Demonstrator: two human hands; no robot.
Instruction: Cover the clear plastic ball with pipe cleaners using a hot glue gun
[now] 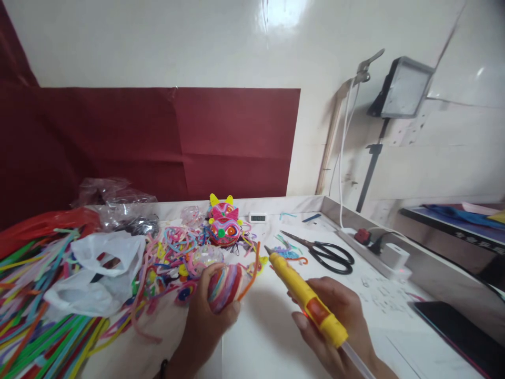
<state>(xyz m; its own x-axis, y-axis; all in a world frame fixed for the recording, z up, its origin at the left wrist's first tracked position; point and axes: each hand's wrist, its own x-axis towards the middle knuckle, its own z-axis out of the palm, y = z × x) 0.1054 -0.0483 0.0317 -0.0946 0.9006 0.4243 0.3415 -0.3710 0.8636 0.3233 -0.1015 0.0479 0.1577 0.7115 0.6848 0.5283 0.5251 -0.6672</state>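
My left hand [211,318] is wrapped round a ball covered in striped fuzzy pipe cleaners [225,287] in red, purple, cream and blue. An orange pipe cleaner [253,271] sticks up from the ball's right side, its lower end by my thumb. In my right hand [335,316] lies a yellow pen-shaped hot glue gun [294,279], its dark tip pointing up and left, apart from the ball. A clear glue stick [357,360] comes out of its back end. Beyond the ball stands a finished-looking lion-head figure [224,223] with yellow ears and pink trim.
Black-handled scissors [325,252] lie behind the glue gun, near a small digital timer [257,217]. Loose pipe cleaners [51,337] and a white plastic bag [106,263] crowd the left. A power strip [390,266] and a phone [460,331] are at right.
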